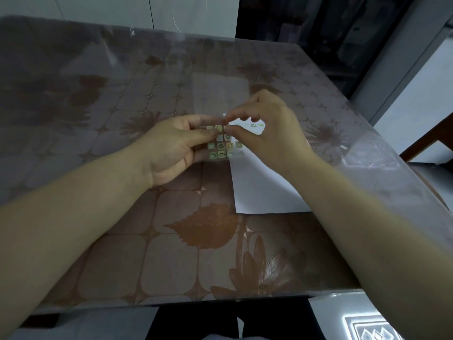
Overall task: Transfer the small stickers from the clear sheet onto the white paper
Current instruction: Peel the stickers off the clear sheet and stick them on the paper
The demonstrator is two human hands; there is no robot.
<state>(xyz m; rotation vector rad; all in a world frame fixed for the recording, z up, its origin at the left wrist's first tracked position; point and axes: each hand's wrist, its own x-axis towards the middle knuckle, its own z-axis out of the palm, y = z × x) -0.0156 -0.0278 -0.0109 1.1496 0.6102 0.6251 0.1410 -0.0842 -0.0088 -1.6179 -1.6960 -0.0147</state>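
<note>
My left hand holds a clear sheet of several small green and white stickers just above the table. Thumb and forefinger of my right hand pinch at a sticker on the sheet's top edge. Under my right hand and forearm lies the white paper, and two small stickers are stuck near its far edge. Whether the pinched sticker has come off the sheet I cannot tell.
The table carries a brown cloth with leaf and flower prints under a glossy clear cover. A pale translucent rectangle lies beyond the hands. The table's near edge runs along the bottom, its right edge slants past my right forearm.
</note>
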